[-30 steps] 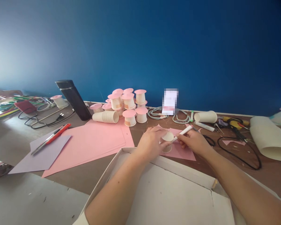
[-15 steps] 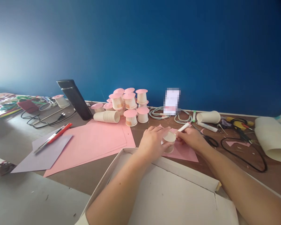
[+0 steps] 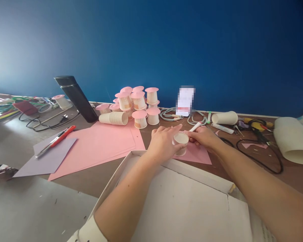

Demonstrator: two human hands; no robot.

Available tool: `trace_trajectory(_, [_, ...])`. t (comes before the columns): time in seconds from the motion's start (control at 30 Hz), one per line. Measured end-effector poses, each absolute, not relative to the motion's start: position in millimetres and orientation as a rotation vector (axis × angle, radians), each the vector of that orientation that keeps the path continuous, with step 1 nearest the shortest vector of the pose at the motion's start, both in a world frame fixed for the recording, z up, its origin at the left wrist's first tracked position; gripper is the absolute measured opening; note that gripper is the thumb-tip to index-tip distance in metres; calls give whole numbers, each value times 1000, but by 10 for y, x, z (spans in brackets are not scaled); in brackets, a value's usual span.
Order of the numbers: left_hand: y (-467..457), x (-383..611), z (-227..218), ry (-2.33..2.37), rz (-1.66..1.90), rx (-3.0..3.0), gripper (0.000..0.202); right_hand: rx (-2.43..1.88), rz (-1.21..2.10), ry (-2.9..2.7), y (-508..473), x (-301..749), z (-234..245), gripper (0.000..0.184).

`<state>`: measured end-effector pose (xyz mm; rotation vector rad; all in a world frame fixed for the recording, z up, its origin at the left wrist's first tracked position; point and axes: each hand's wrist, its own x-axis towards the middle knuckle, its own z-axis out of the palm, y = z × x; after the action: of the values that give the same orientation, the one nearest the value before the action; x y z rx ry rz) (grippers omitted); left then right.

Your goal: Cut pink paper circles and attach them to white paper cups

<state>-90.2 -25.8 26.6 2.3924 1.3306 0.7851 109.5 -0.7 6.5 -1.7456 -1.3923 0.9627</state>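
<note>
My left hand (image 3: pixel 164 141) is wrapped round a small white paper cup (image 3: pixel 180 142) that stands upside down on a piece of pink paper (image 3: pixel 195 154). My right hand (image 3: pixel 204 137) is closed on a white marker pen (image 3: pixel 195 126), whose lower end is at the far side of the cup's base. Both forearms reach over a flat white cardboard box (image 3: pixel 181 205) at the near edge of the brown table.
A pile of pink-capped cups (image 3: pixel 138 107) and a lying stack of paper cups (image 3: pixel 114 118) sit behind large pink sheets (image 3: pixel 101 146). A red utility knife (image 3: pixel 56 140) lies on lilac paper. Cables, scissors, a lying cup (image 3: pixel 224 118) and a paper roll (image 3: pixel 293 140) crowd the right.
My right hand has moved the pen from the cup's right side round toward its far side. The camera view has tilted slightly, so everything sits a little higher.
</note>
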Motion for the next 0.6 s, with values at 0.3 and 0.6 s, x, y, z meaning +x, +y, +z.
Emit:
trace_trajectory(0.3, [-235,-1025,378,1184,901,2133,65,-1744,928,-1430,13,1132,30,28])
trace_trajectory(0.6, [-179,-1113,386,1184,968,2088,70,-1718,965,-1402,14,1142,-4,34])
